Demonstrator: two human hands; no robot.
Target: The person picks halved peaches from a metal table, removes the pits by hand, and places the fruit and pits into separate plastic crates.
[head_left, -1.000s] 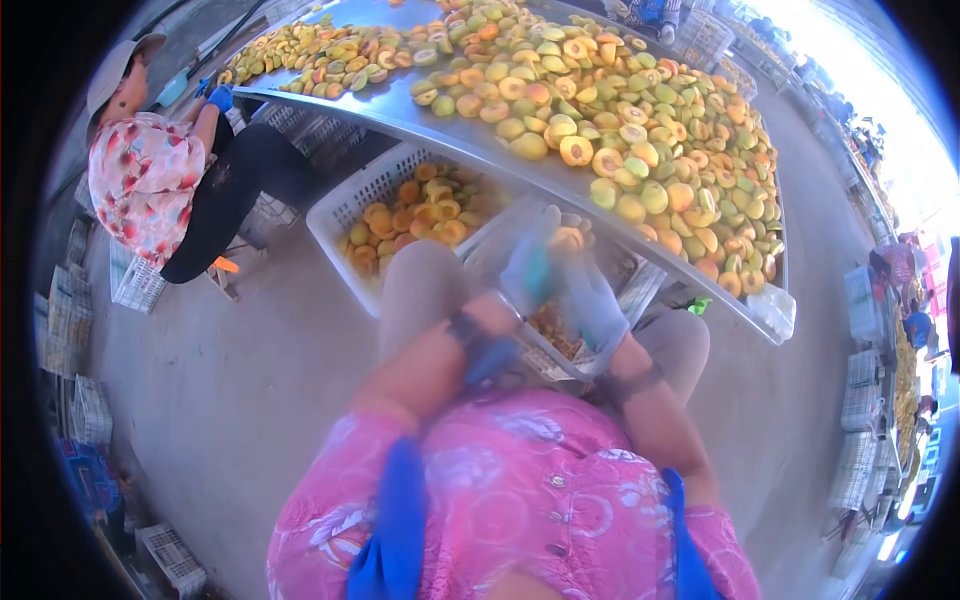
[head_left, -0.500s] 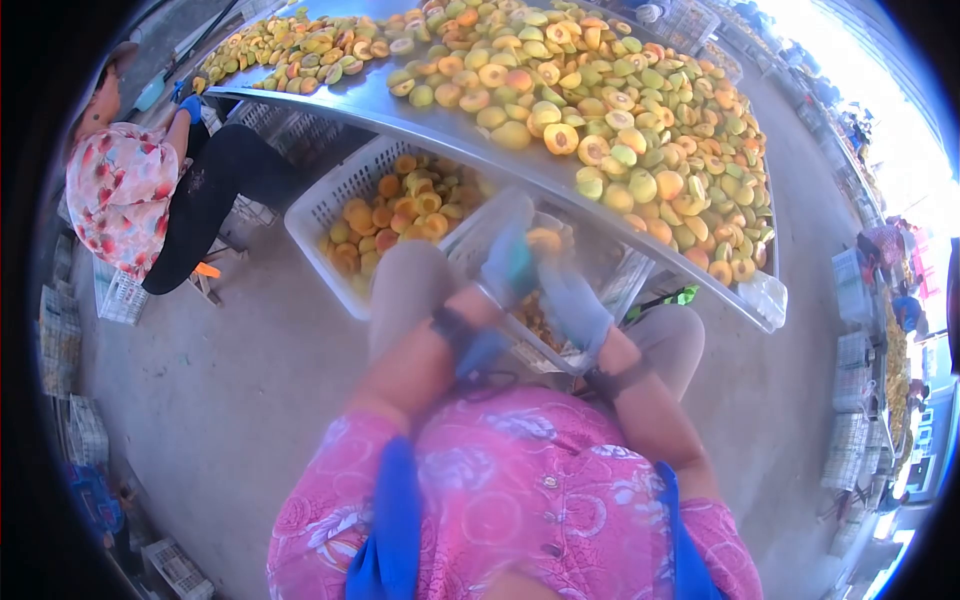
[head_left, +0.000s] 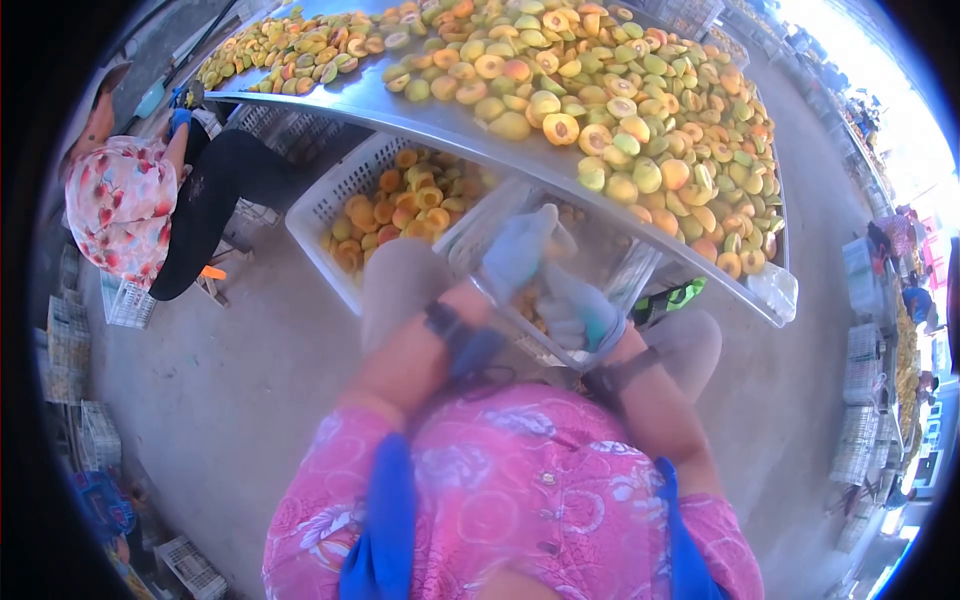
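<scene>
My left hand (head_left: 516,254), in a pale grey glove, is closed above the crate between my knees. Something pale and blurred shows at its fingertips; I cannot make out what it is. Close beside and below, my right hand (head_left: 583,316) wears a grey glove with a green patch, its fingers curled in. Whatever it may hold is hidden. Under both hands is a white plastic crate (head_left: 630,284) with small yellowish-brown pieces inside. Beyond it, halved apricots (head_left: 655,140) lie heaped on a metal table (head_left: 450,125).
To the left of my knees stands a white crate (head_left: 322,232) of orange apricot halves (head_left: 400,205). A co-worker in a floral top (head_left: 122,200) sits at the far left. Stacked crates (head_left: 858,360) line the right side. The table's metal edge runs just ahead of my hands.
My hands have moved slightly apart; the right has dropped lower and its fingers have curled. The orange apricot piece seen between them earlier no longer shows there.
</scene>
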